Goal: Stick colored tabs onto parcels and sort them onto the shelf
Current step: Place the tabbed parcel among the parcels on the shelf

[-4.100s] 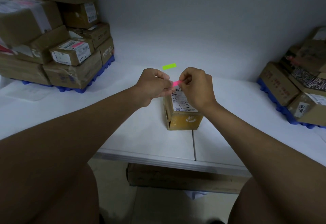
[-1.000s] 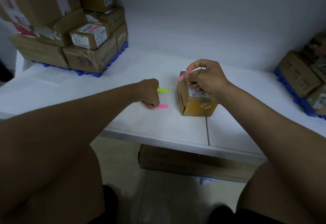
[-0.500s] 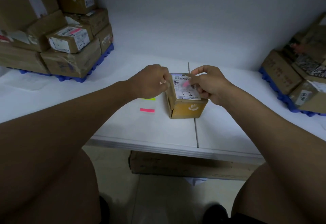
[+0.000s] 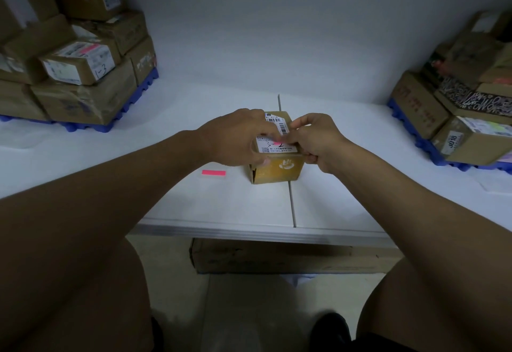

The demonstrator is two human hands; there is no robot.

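- The near edge of the white bench (image 4: 249,213) runs across the view, with a seam between its two panels going away from the person; below it on the floor lies a flat brown cardboard carton (image 4: 277,257).
- Left of the seam and nearer than the parcel, a spare pink rectangular tab (image 4: 214,172) lies flat on the bench, its long axis left to right, apart from both hands.
- The small brown cardboard parcel with a white shipping label (image 4: 278,170) stands on the seam, directly between the hands, its long axis pointing away from the person.
- The left hand (image 4: 235,138) lies over the parcel's left top edge, fingers reaching onto the label and thumb against the near left corner, steadying it.
- The right hand (image 4: 315,141) has curled fingers pinching a small pink tab (image 4: 281,138) onto the label; only a sliver of the tab shows, so how far it is stuck I cannot tell. This hand is the nearer one to the tab.
- Far left, a stack of brown parcels on a blue plastic pallet (image 4: 83,74) stands well apart; one bears a pink tab.
- Far right, a second pile of cardboard parcels on a blue pallet (image 4: 457,119) sits equally distant. Nothing stands between the parcel and either pile.
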